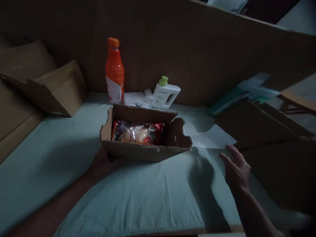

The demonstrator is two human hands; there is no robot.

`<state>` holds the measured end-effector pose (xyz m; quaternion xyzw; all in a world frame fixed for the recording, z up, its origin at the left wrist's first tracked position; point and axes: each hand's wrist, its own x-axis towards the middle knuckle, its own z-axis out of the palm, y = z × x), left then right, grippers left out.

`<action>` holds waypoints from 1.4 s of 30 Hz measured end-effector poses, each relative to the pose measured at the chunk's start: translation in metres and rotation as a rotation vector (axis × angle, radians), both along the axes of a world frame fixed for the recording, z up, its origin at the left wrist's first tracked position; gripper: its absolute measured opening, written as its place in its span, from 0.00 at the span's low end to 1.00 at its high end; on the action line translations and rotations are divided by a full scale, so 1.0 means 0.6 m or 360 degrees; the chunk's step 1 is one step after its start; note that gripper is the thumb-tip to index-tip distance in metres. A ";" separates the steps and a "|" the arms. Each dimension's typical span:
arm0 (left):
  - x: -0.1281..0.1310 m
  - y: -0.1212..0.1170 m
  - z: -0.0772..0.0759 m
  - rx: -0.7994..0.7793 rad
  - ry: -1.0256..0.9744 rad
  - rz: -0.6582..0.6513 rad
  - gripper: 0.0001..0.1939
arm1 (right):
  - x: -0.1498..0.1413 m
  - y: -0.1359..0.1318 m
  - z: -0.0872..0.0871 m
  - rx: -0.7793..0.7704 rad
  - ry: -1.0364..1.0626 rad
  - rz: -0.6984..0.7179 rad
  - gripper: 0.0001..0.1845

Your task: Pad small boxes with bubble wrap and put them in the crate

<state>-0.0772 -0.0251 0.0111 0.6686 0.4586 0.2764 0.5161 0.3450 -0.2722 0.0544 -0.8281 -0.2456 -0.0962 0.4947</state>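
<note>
Box (138,152) of packaged food (134,133) at mid-table (118,204), left hand (105,164) at its near-left underside, grip hidden, can't tell; right hand (237,168) half-open, empty, by bubble wrap (215,138), likely reaching step, calls for pinch.

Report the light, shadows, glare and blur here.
Head view: dim light, with the right edge very dark; head view: a long shadow lies on the cloth, left of the right hand; head view: glare whitens the clear wrapper inside the box; head view: the blue-green object at right is blurred.
</note>
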 end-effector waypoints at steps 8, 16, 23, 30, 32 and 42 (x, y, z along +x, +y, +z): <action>0.000 -0.004 0.009 0.0207 0.0027 0.0054 0.42 | -0.162 0.008 0.022 -0.0148 0.0092 0.0797 0.24; 0.022 0.000 0.013 0.0371 0.0025 0.0007 0.37 | -0.238 0.170 -0.006 -0.0051 0.0345 0.1454 0.27; 0.116 0.061 0.032 0.0524 0.0026 0.0042 0.35 | -0.176 0.249 0.014 -0.0089 0.0417 0.1358 0.29; 0.098 0.081 0.021 0.0579 0.0124 0.0005 0.34 | -0.163 0.233 -0.014 -0.0264 0.0172 0.1187 0.30; 0.053 0.073 0.012 0.0587 0.0214 -0.0118 0.32 | -0.152 0.181 -0.025 -0.0343 -0.0112 0.0955 0.32; -0.047 -0.079 -0.018 0.0463 0.0206 -0.0197 0.30 | -0.131 0.100 -0.016 -0.0720 -0.0221 0.0731 0.14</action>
